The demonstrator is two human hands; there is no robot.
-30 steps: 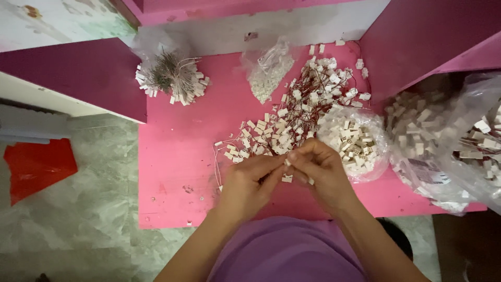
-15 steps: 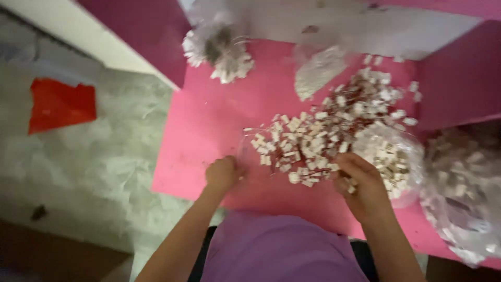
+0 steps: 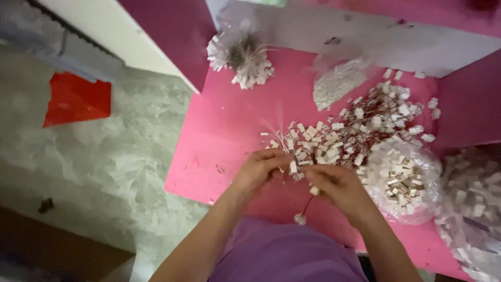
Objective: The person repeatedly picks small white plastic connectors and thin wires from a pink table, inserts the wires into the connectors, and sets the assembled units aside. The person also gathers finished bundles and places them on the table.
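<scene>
- Connector (image 3: 313, 190): pinched in your right hand (image 3: 342, 190), its wire (image 3: 306, 205) hanging toward your lap.
- Left hand (image 3: 259, 169): curled at the pile (image 3: 344, 130) edge; contents unclear (fingers hide them).
- Bag (image 3: 404, 180): beside your right hand, within reach.

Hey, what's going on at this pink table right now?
A person in a purple top works over a pink table. The left hand pinches a small white connector at the edge of a loose pile of wired connectors. The right hand holds another one, its thin wire dangling toward the lap. A clear bag of white pieces sits just right of the hands, and a tied bundle lies at the far end.
</scene>
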